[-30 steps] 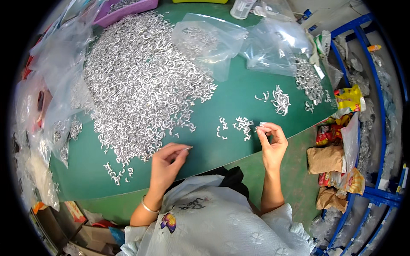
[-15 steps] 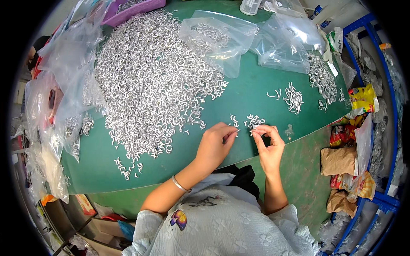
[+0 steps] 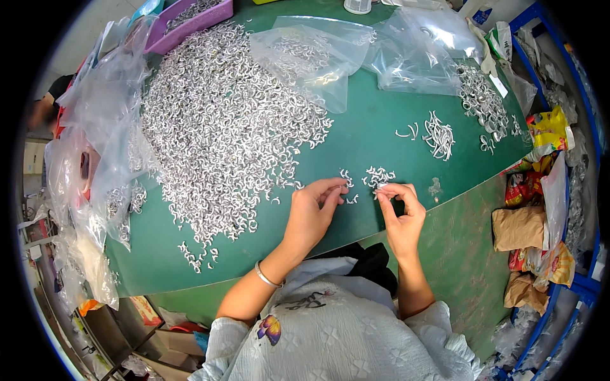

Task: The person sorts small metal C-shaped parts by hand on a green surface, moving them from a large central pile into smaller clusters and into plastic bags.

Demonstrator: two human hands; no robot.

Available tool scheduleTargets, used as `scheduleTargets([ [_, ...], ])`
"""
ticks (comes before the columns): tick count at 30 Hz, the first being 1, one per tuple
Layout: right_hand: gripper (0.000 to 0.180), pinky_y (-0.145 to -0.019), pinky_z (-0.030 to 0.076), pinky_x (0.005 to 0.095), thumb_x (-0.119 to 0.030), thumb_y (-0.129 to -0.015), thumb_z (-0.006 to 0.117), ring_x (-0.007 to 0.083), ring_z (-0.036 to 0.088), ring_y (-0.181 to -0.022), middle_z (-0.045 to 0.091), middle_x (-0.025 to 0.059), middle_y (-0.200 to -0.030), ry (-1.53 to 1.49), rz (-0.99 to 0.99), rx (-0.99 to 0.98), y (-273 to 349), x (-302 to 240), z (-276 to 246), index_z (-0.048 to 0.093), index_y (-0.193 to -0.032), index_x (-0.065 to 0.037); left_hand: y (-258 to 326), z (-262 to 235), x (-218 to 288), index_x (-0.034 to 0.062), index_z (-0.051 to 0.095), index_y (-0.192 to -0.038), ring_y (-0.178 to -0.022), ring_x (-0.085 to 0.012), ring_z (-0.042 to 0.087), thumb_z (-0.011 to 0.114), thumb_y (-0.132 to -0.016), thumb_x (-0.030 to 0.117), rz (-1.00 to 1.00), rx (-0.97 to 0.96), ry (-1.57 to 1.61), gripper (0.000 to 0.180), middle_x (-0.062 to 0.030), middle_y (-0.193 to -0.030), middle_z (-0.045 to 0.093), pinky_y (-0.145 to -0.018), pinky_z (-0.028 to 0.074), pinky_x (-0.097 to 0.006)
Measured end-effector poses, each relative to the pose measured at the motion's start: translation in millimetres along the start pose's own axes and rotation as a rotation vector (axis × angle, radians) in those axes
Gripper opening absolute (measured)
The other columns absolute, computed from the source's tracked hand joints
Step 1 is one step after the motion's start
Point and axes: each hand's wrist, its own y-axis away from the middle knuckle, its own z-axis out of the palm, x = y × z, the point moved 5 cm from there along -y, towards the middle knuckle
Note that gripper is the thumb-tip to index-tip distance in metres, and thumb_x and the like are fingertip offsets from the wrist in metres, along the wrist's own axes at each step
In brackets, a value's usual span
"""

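Observation:
Small silver crescent-shaped metal pieces lie in a broad heap [image 3: 222,120] over the left half of the green table. My left hand [image 3: 310,213], with a bangle on its wrist, has its thumb and fingers drawn together beside a few loose crescents [image 3: 345,178]; whatever is between the tips is too small to make out. At the near edge of a little crescent pile [image 3: 379,175], my right hand [image 3: 405,219] pinches with thumb and forefinger. A tiny silver crescent seems to sit at those fingertips.
Longer curved silver strips [image 3: 439,136] and a group of silver rings [image 3: 481,100] lie to the right. Clear plastic bags [image 3: 413,57] cover the far side. A purple bin [image 3: 190,25] stands at the far left. Blue shelving [image 3: 575,279] rises beyond the table's right edge.
My left hand has shifted slightly left and away from me, toward the few loose crescents; a crescent or two now show just right of its thumb. My right hand stays at the little pile.

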Motion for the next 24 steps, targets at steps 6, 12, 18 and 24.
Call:
scheduleTargets([
  [6,0.018,-0.071,0.048,0.0263,0.009,-0.078,0.071,0.0154,0.059,-0.075,0.065,0.0070,-0.084,-0.015,-0.014,0.039,-0.3,1.5,-1.2,0.068,-0.093,0.001,0.3,2.2,2.6,-0.0033,0.067,-0.112,-0.079,-0.0111,0.066,0.055,-0.095,-0.003,0.025,-0.018,-0.004,0.022,-0.0093,-0.099,0.072,-0.070,0.052,-0.024],
  [12,0.017,-0.071,0.047,0.0263,0.009,-0.078,0.071,0.0150,0.059,-0.075,0.064,0.0070,-0.083,-0.022,-0.026,0.056,-1.7,0.4,-0.7,0.068,-0.092,0.000,3.0,-10.1,10.7,-0.0036,0.065,-0.112,-0.080,-0.0155,0.066,0.056,-0.091,-0.006,0.156,0.071,-0.154,0.023,-0.0113,-0.100,0.070,-0.071,0.051,-0.026],
  [18,0.016,-0.070,0.047,0.0265,0.009,-0.078,0.071,0.0155,0.059,-0.074,0.064,0.0073,-0.082,-0.006,-0.028,0.056,-2.8,-0.1,1.1,0.068,-0.091,0.001,3.2,-1.5,19.4,-0.0030,0.063,-0.111,-0.091,-0.0306,0.063,0.056,-0.086,-0.011,0.327,0.083,-0.386,0.027,-0.0177,-0.105,0.062,-0.079,0.051,-0.032],
  [24,0.015,-0.070,0.047,0.0266,0.009,-0.078,0.070,0.0162,0.059,-0.073,0.064,0.0075,-0.081,0.002,-0.036,0.067,-3.0,2.1,-1.1,0.068,-0.090,0.001,2.7,5.6,23.3,-0.0029,0.059,-0.118,-0.104,-0.0353,0.063,0.054,-0.087,-0.011,0.351,0.077,-0.296,0.033,-0.0205,-0.116,0.062,-0.090,0.050,-0.035],
])
